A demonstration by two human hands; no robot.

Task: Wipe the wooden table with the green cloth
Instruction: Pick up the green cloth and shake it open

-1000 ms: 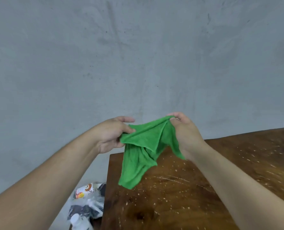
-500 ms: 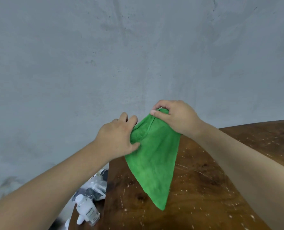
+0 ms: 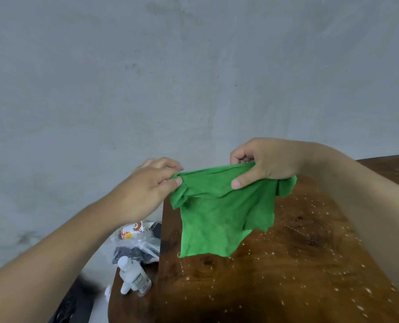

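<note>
The green cloth [image 3: 219,213] hangs spread in the air above the far left part of the wooden table [image 3: 287,264]. My left hand [image 3: 147,190] pinches its top left corner between thumb and fingers. My right hand [image 3: 266,162] grips the top edge further right, thumb in front of the fabric. A short end of cloth sticks out to the right of that hand. The cloth's lower edge dangles just over the dark brown tabletop, which is speckled with small pale crumbs or spots.
A grey concrete wall [image 3: 193,78] rises right behind the table. Left of the table, lower down, sit a white plastic bottle [image 3: 133,275], a clear plastic bag with dark contents [image 3: 137,245] and a colourful printed packet [image 3: 132,229].
My hands have moved apart along the top edge, so the cloth went from a narrow hanging point to a wide spread sheet. The view has tilted down a little.
</note>
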